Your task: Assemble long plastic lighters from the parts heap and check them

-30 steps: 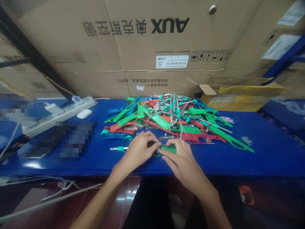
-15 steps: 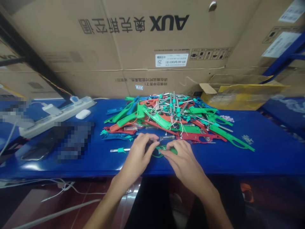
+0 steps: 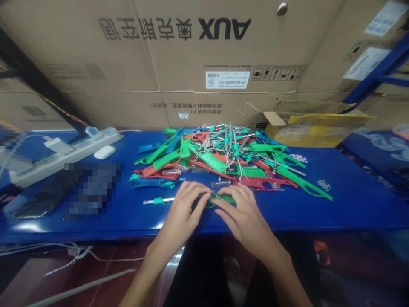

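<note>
A partly assembled utility lighter with a green casing [image 3: 227,198] lies near the table's front edge, largely covered by my fingers. Its metal tube with a teal clip [image 3: 159,201] sticks out to the left. My left hand [image 3: 188,207] is closed, thumb and fingertips pinching at the casing's left part. From the other side my right hand [image 3: 240,209] bends over the casing, fingertips pressed to its middle where thin wire shows, thumb lower and a little apart. Just behind my hands a clear fuel tank [image 3: 221,183] lies before a heap of lighter parts [image 3: 211,160].
A white power strip [image 3: 67,155], an earbud case [image 3: 105,152] and a dark phone [image 3: 41,200] are on the left. Small pale pins [image 3: 324,185] lie to the right. A yellow-taped carton [image 3: 315,130] stands at the back right, before large cardboard boxes [image 3: 179,64].
My right thumb has dropped away from the other fingertips. My left fingertips have shifted slightly on the lighter. The whole view has drifted a little, so things appear further left.
</note>
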### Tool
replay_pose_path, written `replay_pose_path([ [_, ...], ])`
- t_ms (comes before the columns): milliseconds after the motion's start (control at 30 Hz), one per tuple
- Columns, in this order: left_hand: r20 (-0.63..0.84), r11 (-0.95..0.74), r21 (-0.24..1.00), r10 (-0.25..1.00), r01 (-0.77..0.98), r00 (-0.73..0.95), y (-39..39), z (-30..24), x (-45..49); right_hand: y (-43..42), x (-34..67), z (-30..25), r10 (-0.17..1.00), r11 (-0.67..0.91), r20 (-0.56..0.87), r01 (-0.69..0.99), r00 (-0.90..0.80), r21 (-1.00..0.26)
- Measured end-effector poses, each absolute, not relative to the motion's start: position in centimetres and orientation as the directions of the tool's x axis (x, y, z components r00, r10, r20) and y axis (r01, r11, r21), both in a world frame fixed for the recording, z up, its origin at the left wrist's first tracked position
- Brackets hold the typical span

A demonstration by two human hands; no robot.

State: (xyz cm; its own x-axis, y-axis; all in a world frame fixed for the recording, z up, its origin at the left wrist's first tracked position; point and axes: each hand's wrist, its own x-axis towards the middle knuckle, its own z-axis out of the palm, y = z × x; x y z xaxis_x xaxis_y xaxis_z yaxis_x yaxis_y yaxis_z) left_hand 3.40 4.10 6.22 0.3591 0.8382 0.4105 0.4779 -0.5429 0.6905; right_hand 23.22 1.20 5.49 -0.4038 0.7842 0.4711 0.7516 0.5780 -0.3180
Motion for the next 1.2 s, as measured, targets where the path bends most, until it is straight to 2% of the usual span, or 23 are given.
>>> replay_pose_path([
  [133, 0.42, -0.551, 0.671, 0.834, 0.496, 0.358, 3.9, 6.0, 3.4, 0.8, 23.9, 5.5, 0.754, 0.605, 0.545, 0.711, -0.367, -0.358],
  [267, 0.439, -0.535, 0.689, 0.845, 0.489, 0.305, 3.8, 6.1, 3.3, 0.0, 25.4, 5.8, 0.768, 0.541, 0.607, 0.712, -0.203, -0.447],
  [400, 0.5, -0.459, 0.759, 0.865, 0.462, 0.039, 3.7, 6.2, 3.2, 0.0, 28.9, 6.1, 0.747, 0.437, 0.664, 0.772, -0.026, -0.461],
  [533, 0.527, -0.421, 0.799, 0.835, 0.43, -0.161, 3.9, 6.0, 3.1, 1.2, 34.6, 6.5, 0.716, 0.27, 0.695, 0.892, 0.066, -0.362],
  [600, 0.5, -0.401, 0.826, 0.845, 0.396, -0.189, 4.0, 5.9, 3.1, 1.8, 37.4, 6.7, 0.757, 0.142, 0.641, 0.925, 0.127, -0.352],
  [667, 0.476, -0.384, 0.845, 0.858, 0.372, -0.195, 4.1, 5.7, 3.0, 2.3, 39.4, 7.0, 0.852, 0.054, 0.501, 0.924, 0.155, -0.378],
  [800, 0.448, -0.362, 0.856, 0.876, 0.369, -0.181, 4.2, 5.6, 2.9, 3.4, 40.4, 7.9, 0.935, -0.029, 0.311, 0.912, 0.169, -0.41],
  [933, 0.415, -0.337, 0.882, 0.887, 0.329, -0.203, 4.3, 5.8, 2.8, 5.7, 38.8, 9.5, 0.99, -0.041, 0.119, 0.969, 0.071, -0.243],
  [1033, 0.357, -0.294, 0.922, 0.896, 0.251, -0.264, 4.3, 5.9, 2.7, 7.4, 37.1, 10.6, 0.999, -0.02, 0.035, 0.988, 0.026, -0.152],
  [1200, 0.333, -0.297, 0.942, 0.895, 0.158, -0.298, 4.2, 5.7, 2.7, 9.7, 35.3, 11.5, 0.995, 0.062, -0.073, 0.991, -0.071, -0.116],
])
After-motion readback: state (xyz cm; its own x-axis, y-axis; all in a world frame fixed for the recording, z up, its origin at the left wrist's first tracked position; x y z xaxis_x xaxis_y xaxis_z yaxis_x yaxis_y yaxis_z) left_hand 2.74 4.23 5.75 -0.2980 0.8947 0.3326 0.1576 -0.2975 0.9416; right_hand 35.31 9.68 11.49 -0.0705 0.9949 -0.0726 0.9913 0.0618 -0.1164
